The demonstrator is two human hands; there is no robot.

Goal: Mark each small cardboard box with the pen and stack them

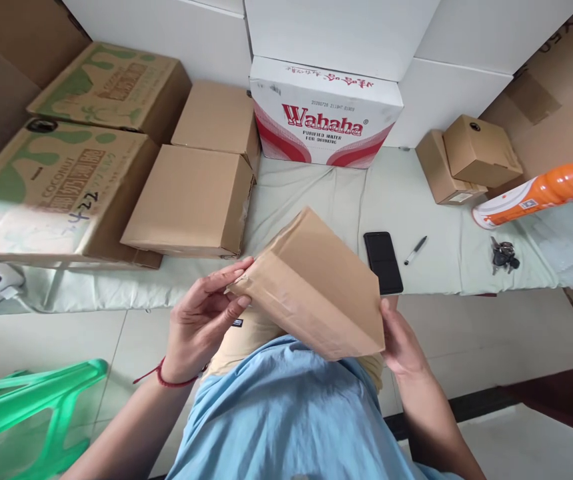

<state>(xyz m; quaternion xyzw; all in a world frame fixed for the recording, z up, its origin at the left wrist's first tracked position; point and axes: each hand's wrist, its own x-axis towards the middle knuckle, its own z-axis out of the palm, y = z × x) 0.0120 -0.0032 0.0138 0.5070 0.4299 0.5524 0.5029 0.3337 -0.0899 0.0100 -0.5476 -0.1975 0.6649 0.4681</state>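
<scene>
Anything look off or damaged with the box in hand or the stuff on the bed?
Nothing is spilled or broken. The taped box is held tilted between the left hand and right hand, its tape wrinkled. The orange bottle lies on its side, overhanging the small boxes' corner.

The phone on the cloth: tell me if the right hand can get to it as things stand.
Probably yes. The phone lies just beyond the right hand with nothing between them, but that hand holds the cardboard box and would have to let go first.

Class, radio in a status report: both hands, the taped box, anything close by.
Left hand and right hand grip the taped brown cardboard box, tilted. Black phone just behind it. Nothing blocking.
</scene>
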